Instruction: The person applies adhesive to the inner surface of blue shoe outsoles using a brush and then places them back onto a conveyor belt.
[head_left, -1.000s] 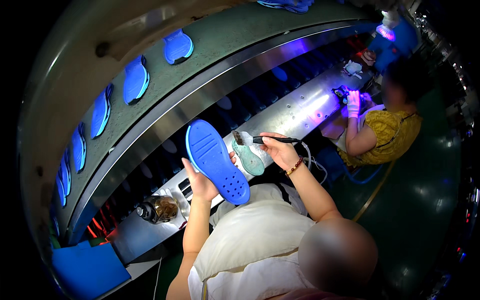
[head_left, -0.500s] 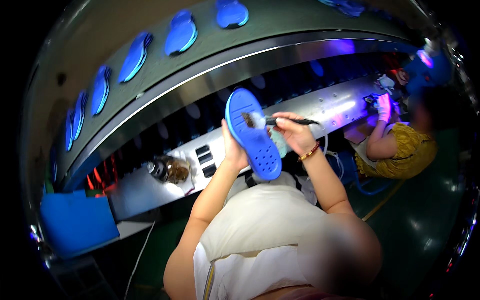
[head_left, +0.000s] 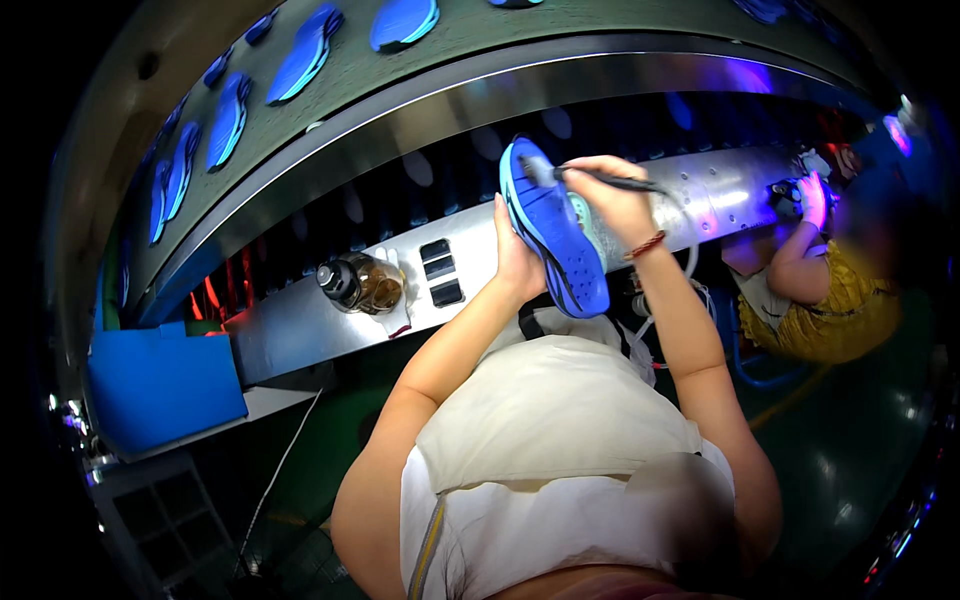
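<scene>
My left hand (head_left: 515, 255) holds a blue shoe sole (head_left: 555, 235) from behind, tilted up in front of me. My right hand (head_left: 615, 195) grips a thin dark brush (head_left: 590, 177) whose tip touches the top end of the sole. Both hands are raised over the shiny metal ledge (head_left: 300, 325) of the workbench.
A brown glass bottle (head_left: 358, 284) lies on the ledge beside black switches (head_left: 441, 272). Several blue soles (head_left: 308, 50) ride the green conveyor above. A blue bin (head_left: 160, 385) sits at the left. Another person (head_left: 825, 300) in yellow works at the right.
The view has swung, so the sole and both hands sit more centrally. The brush has moved from the sole's middle to its top end.
</scene>
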